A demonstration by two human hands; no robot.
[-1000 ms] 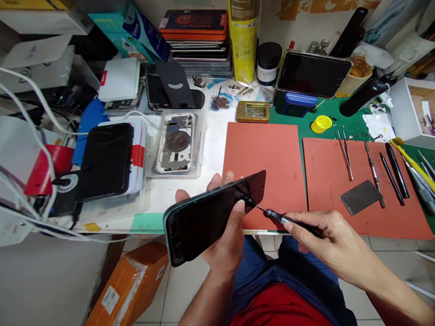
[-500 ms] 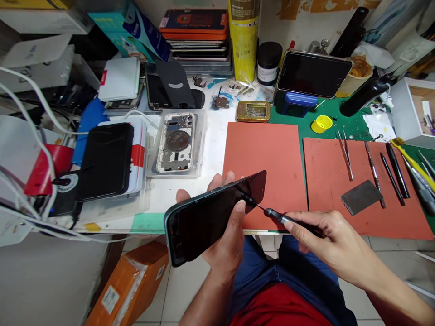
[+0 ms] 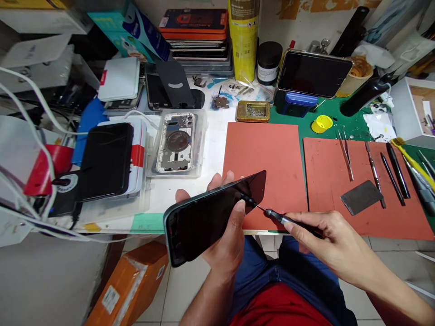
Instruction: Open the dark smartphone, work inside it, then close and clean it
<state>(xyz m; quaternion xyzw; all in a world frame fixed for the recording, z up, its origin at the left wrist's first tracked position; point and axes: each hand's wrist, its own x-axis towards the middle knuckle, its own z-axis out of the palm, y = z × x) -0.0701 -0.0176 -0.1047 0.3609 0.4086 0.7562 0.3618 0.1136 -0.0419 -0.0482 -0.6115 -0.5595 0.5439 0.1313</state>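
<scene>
My left hand (image 3: pixel 224 246) holds a black-glass smartphone (image 3: pixel 207 222) tilted up, with its fingers behind it and the thumb on its face. A teal edge shows along the phone's left side. My right hand (image 3: pixel 335 244) grips a precision screwdriver (image 3: pixel 282 218) with a dark handle. Its thin shaft reaches the phone's upper edge next to my left thumb. The exact tip is too small to make out. Beneath both hands lies a red-orange silicone mat (image 3: pixel 265 167).
A phone housing (image 3: pixel 176 142) lies in a clear tray left of the mat. Tweezers (image 3: pixel 346 156) and other slim tools lie on a second mat (image 3: pixel 326 190) to the right. A black phone (image 3: pixel 105 160) and white cables sit far left.
</scene>
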